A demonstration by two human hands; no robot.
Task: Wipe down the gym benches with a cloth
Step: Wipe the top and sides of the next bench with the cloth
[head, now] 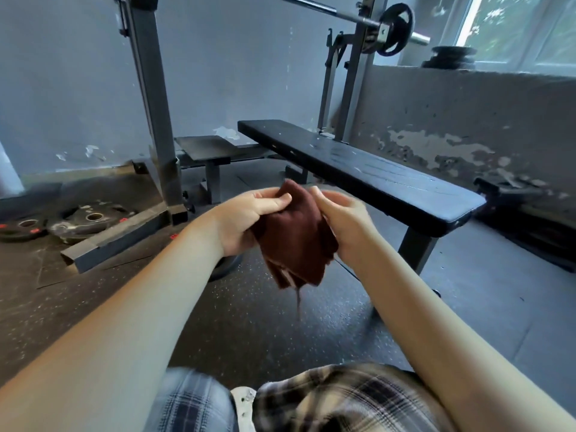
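Head view: dark red cloth (293, 238) bunched in mid-air, in front of the black bench (374, 176), upper edges hidden by both hands. Pinched by left hand (249, 219), gripped by right hand (339, 219), whose fingertips are hard to make out. Long axis hanging downward, frayed thread lowest.

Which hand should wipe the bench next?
Probably the right hand: it holds the cloth and is nearer the bench. The left hand, also holding it, is farther away.
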